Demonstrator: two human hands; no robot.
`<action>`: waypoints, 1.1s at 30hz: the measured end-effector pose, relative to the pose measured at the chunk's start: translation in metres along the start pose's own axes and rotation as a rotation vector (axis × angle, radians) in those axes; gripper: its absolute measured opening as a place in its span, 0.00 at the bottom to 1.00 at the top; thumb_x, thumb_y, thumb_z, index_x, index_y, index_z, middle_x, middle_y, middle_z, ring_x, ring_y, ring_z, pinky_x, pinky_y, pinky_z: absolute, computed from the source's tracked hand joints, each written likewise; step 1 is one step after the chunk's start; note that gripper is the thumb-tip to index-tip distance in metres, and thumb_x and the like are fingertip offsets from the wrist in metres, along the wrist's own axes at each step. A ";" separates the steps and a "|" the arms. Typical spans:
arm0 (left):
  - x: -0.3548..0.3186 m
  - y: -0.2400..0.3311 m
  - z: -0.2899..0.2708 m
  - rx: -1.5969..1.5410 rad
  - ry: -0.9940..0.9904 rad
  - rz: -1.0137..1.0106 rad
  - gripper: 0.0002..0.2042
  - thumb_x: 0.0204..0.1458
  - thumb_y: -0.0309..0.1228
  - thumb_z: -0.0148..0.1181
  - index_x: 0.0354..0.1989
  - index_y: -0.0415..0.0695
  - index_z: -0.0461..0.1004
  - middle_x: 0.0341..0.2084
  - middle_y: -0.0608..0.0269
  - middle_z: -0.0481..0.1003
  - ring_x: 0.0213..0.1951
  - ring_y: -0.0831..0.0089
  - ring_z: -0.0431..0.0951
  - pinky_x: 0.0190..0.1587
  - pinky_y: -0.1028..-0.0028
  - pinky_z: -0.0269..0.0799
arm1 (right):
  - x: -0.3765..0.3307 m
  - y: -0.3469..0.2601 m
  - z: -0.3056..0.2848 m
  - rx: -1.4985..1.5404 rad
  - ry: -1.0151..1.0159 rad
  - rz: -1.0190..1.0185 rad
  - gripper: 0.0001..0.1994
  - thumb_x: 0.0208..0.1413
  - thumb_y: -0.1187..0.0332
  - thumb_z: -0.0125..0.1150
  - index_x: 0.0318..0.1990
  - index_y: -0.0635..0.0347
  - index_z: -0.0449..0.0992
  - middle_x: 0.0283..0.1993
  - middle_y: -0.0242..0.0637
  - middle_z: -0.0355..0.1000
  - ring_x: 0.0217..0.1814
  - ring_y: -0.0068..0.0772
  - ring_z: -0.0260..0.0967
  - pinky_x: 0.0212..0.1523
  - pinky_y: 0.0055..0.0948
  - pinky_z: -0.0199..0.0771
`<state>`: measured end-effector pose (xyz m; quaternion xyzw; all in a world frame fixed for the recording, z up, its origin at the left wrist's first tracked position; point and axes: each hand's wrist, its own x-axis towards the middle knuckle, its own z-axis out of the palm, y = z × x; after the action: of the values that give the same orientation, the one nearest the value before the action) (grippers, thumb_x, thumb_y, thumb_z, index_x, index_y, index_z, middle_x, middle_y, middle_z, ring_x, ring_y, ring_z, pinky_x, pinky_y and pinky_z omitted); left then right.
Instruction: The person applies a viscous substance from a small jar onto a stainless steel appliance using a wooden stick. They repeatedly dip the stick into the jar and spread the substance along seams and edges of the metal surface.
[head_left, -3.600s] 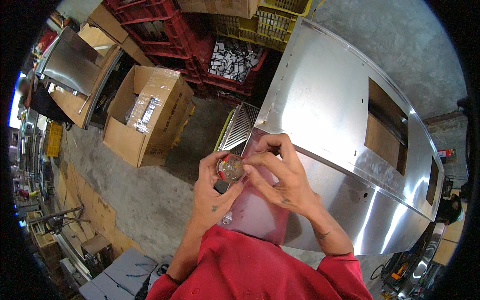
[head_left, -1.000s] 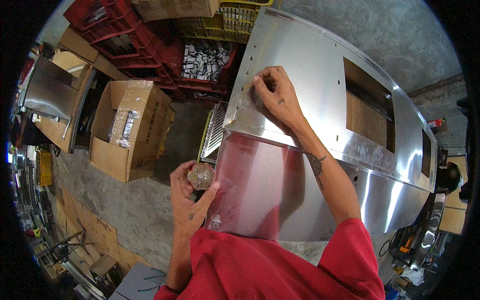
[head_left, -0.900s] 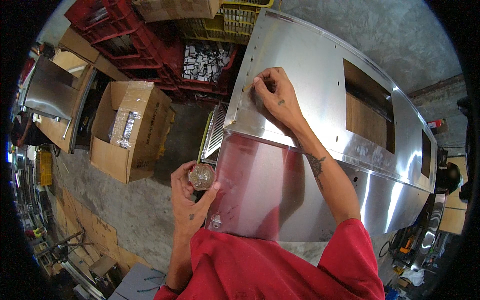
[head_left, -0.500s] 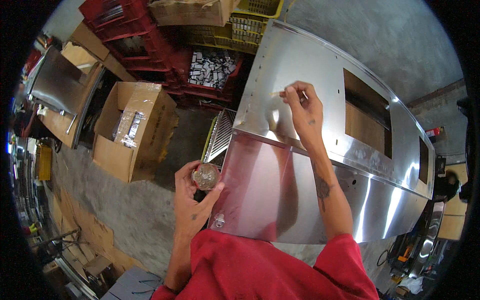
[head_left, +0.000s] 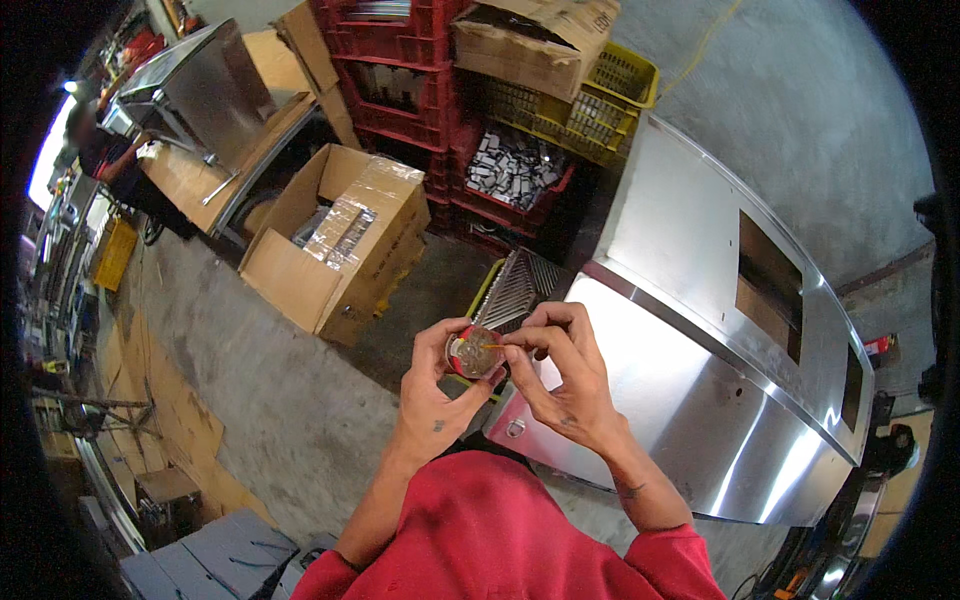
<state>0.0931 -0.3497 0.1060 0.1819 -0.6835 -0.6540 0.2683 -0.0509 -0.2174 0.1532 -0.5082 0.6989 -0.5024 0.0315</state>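
My left hand point(head_left: 428, 395) is wrapped round a small round container point(head_left: 470, 362) with a red side and greyish-brown contents, its open top facing up. Over its rim, my right hand point(head_left: 572, 378) pinches a thin yellowish stick point(head_left: 494, 346). The stick's far end points into the container; I cannot make out whether it touches the contents. Both hands are in front of a large sheet-metal housing point(head_left: 640, 350) with a bright, shiny surface and rectangular cutouts.
An open cardboard box point(head_left: 385, 275) stands on the floor to the left. Behind are stacked red crates point(head_left: 395, 100), one holding small metal pieces point(head_left: 515, 165), and a yellow crate point(head_left: 610, 105). A slatted metal panel point(head_left: 515, 285) leans beside the housing. Another person point(head_left: 105, 150) stands far left.
My right hand has come from above the metal housing down to the container, bringing the stick to it. The view has turned toward the left; my left hand still holds the container.
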 end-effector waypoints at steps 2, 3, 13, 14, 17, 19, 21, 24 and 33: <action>-0.011 0.002 -0.019 0.003 0.017 0.000 0.35 0.56 0.18 0.73 0.70 0.41 0.63 0.59 0.54 0.77 0.61 0.68 0.80 0.64 0.66 0.76 | -0.001 -0.011 0.021 0.027 -0.026 -0.001 0.12 0.62 0.76 0.72 0.51 0.63 0.81 0.51 0.49 0.70 0.54 0.47 0.74 0.52 0.40 0.79; -0.015 0.004 -0.026 0.006 0.023 0.001 0.35 0.56 0.18 0.73 0.71 0.41 0.63 0.59 0.54 0.77 0.61 0.68 0.80 0.64 0.66 0.76 | 0.001 -0.018 0.028 0.031 -0.035 -0.010 0.12 0.62 0.75 0.72 0.51 0.63 0.81 0.51 0.49 0.70 0.54 0.48 0.74 0.52 0.40 0.79; -0.041 0.009 -0.061 0.064 0.034 0.040 0.35 0.56 0.20 0.74 0.71 0.42 0.64 0.58 0.54 0.78 0.59 0.67 0.81 0.64 0.66 0.77 | -0.007 -0.046 0.061 0.017 -0.033 -0.054 0.12 0.62 0.75 0.73 0.52 0.62 0.81 0.51 0.48 0.69 0.54 0.48 0.74 0.53 0.41 0.79; -0.040 0.007 -0.060 0.054 0.040 0.034 0.35 0.56 0.20 0.75 0.70 0.42 0.64 0.58 0.54 0.78 0.59 0.67 0.81 0.63 0.66 0.77 | -0.008 -0.046 0.059 0.029 -0.021 -0.042 0.12 0.62 0.75 0.73 0.52 0.62 0.81 0.51 0.48 0.70 0.54 0.48 0.74 0.53 0.41 0.79; -0.035 0.002 -0.050 0.038 0.057 0.011 0.34 0.55 0.21 0.76 0.70 0.42 0.65 0.58 0.54 0.77 0.59 0.67 0.81 0.62 0.67 0.78 | -0.006 -0.046 0.044 0.046 0.017 -0.022 0.11 0.62 0.76 0.72 0.51 0.63 0.81 0.51 0.47 0.70 0.54 0.46 0.74 0.52 0.40 0.79; -0.029 0.002 -0.043 0.051 0.080 -0.004 0.34 0.55 0.21 0.76 0.69 0.41 0.65 0.59 0.54 0.77 0.59 0.68 0.81 0.61 0.67 0.79 | 0.000 -0.036 0.031 0.067 0.075 -0.022 0.10 0.63 0.76 0.71 0.50 0.62 0.82 0.51 0.47 0.71 0.54 0.45 0.74 0.52 0.38 0.79; -0.023 -0.003 -0.028 -0.004 0.115 -0.054 0.34 0.56 0.22 0.77 0.68 0.40 0.65 0.57 0.54 0.76 0.57 0.68 0.81 0.61 0.68 0.78 | 0.007 -0.015 0.008 0.037 0.153 -0.018 0.08 0.64 0.76 0.70 0.49 0.63 0.80 0.51 0.46 0.71 0.53 0.43 0.74 0.50 0.34 0.78; -0.014 -0.014 -0.011 -0.023 0.115 -0.050 0.34 0.57 0.21 0.77 0.68 0.40 0.63 0.56 0.55 0.75 0.56 0.69 0.80 0.60 0.69 0.77 | 0.024 0.058 -0.035 0.060 0.359 0.039 0.07 0.69 0.72 0.66 0.47 0.64 0.76 0.49 0.44 0.72 0.51 0.38 0.74 0.49 0.31 0.76; 0.004 -0.032 0.044 -0.006 0.175 -0.135 0.35 0.57 0.17 0.74 0.70 0.42 0.61 0.61 0.52 0.75 0.61 0.66 0.78 0.65 0.67 0.75 | 0.065 0.248 -0.130 0.012 0.412 0.299 0.10 0.74 0.67 0.60 0.50 0.67 0.73 0.47 0.46 0.74 0.44 0.36 0.82 0.46 0.35 0.80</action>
<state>0.0598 -0.3198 0.0747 0.2831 -0.6419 -0.6541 0.2828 -0.3223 -0.1835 0.0655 -0.2860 0.7549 -0.5892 -0.0349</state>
